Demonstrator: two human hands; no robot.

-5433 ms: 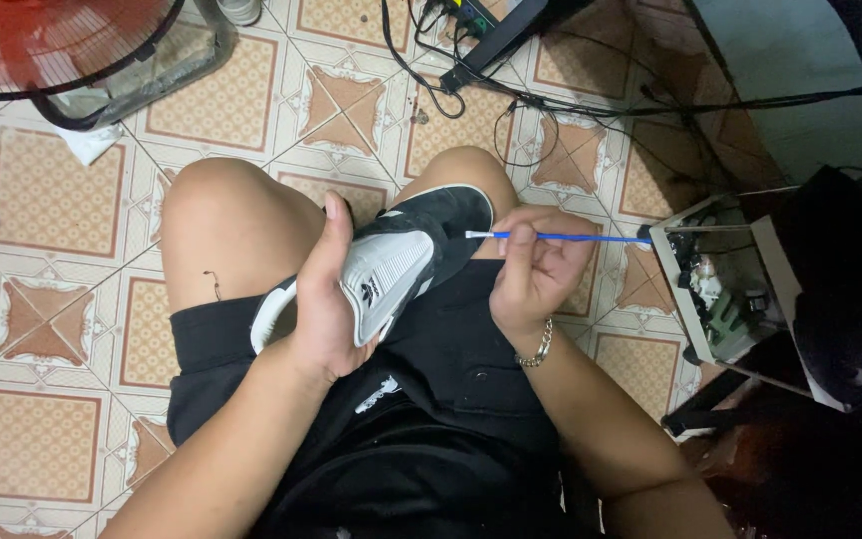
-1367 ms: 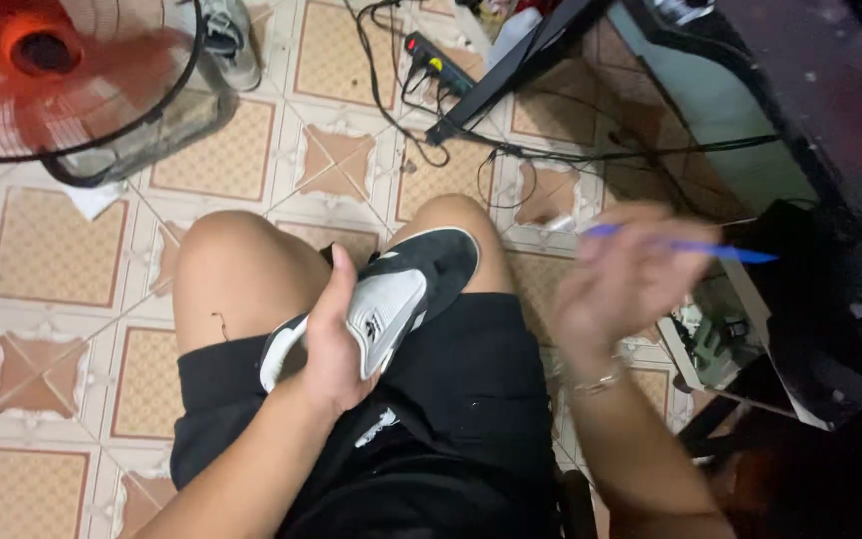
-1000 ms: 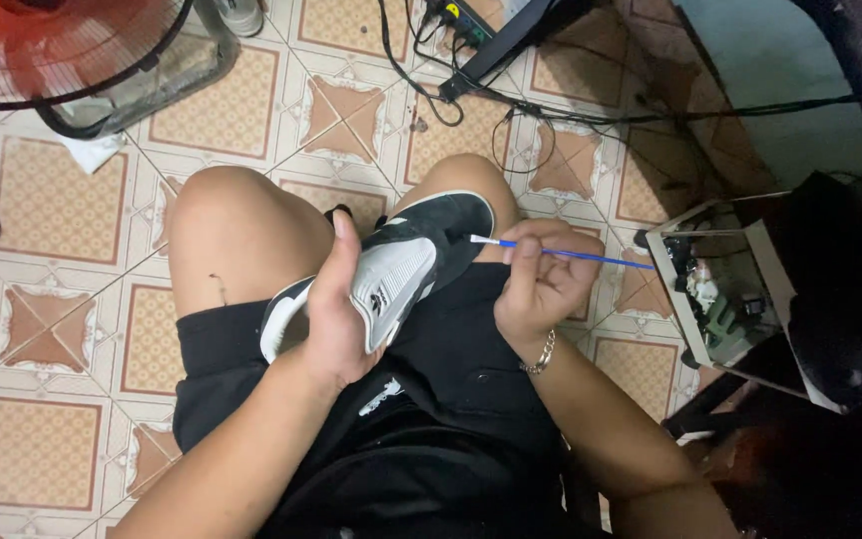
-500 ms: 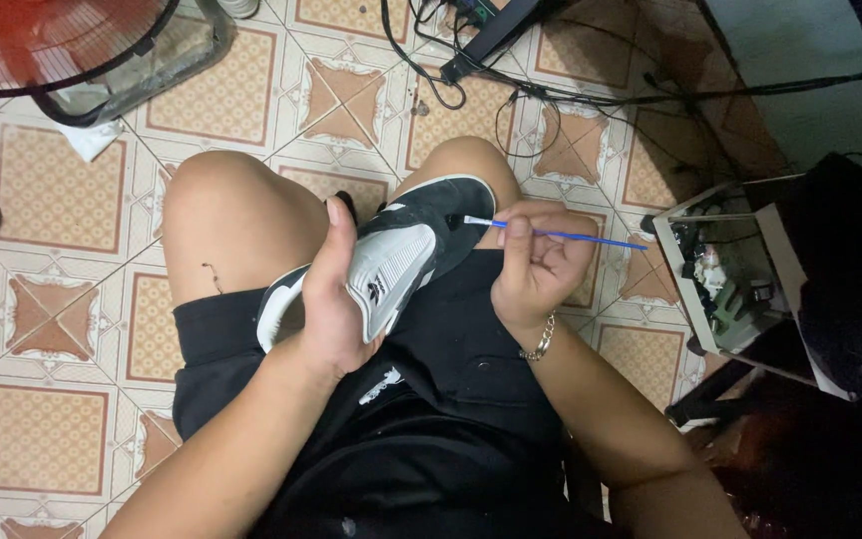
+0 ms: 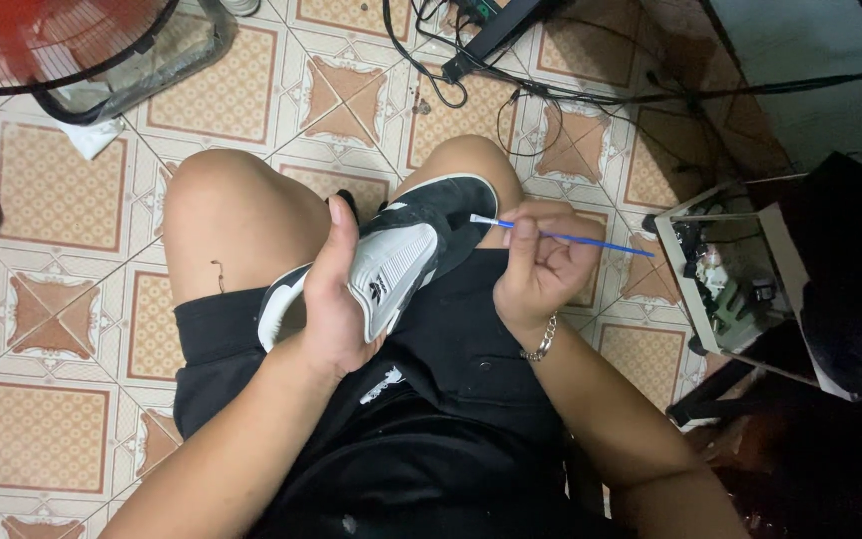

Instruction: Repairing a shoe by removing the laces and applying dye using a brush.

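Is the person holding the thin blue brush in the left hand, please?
No, the right hand pinches the blue brush, while the left hand grips the shoe.

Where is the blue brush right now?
In the head view, right of centre: the right hand holds the blue brush, its white tip touching the black-and-white shoe.

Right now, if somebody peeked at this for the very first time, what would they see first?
First, the black and white shoe in the middle, held by the left hand over the person's lap. Next, the thin blue brush pinched in the right hand, its white tip touching the shoe's edge. Then the red fan on the tiled floor, top left.
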